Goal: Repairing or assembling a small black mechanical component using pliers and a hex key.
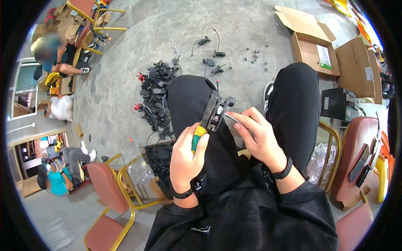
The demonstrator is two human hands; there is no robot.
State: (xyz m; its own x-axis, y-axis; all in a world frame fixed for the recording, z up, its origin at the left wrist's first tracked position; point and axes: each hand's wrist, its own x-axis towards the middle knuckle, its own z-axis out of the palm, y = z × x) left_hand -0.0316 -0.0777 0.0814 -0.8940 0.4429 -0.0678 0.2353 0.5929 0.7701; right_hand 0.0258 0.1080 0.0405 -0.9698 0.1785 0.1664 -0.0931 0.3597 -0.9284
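Observation:
My left hand [185, 155] is closed around the yellow and green handle-like end [198, 137] of a black device. The black device [215, 113] has a ridged bar and a clamp-like part with metal pieces, held above my lap between the knees. In my right hand [263, 143], thumb and fingers pinch a thin metal rod [233, 119]. Its far end reaches the right side of the device; whether it sits in an opening there I cannot tell. My fingers hide the rod's other end.
A heap of black cabled parts [155, 92] lies left of my knees. Small cabled modules [208, 62] and tiny metal pieces [254, 55] lie ahead on the floor. An open cardboard box [307, 52] stands at the far right. Chairs [109, 186] flank me; two people sit at left.

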